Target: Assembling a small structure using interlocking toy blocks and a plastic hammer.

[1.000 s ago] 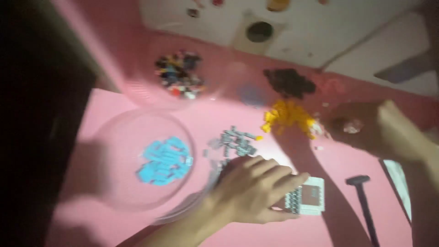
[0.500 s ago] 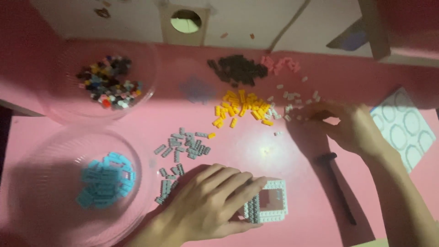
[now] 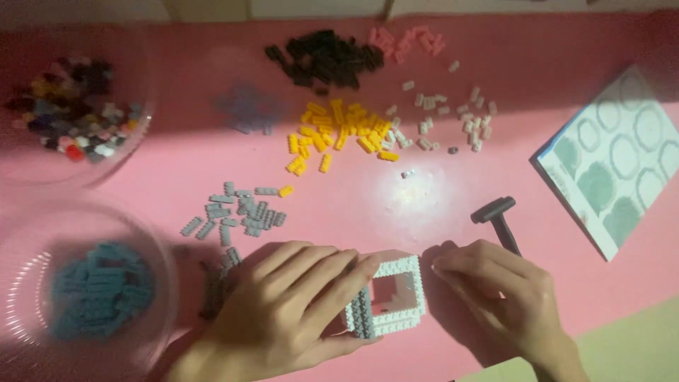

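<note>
- Head view: left hand (image 3: 283, 311) lies over the white brick frame (image 3: 390, 297) on the pink worktop (image 3: 353, 205), fingers (image 3: 339, 272) curled across its left side, holding it.
- Right hand (image 3: 506, 297) sits just right of the frame, fingers (image 3: 453, 269) narrow, tips at its corner; whether they touch is unclear.

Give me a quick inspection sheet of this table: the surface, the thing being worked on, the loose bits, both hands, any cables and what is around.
Surface: pink table, dimly lit.
Job's things: small white brick frame, square and hollow, with a grey side.
Clutter: loose piles of grey bricks, yellow bricks, black bricks, pink bricks and white bricks; clear bowl of blue bricks; clear bowl of mixed bricks; dark hammer-shaped tool; printed sheet.
Grippers: left hand rests on the frame's left side; right hand has fingertips at its right edge.
Cables: nothing seen.
Surroundings: pale strip along the top edge, too dim to tell.
</note>
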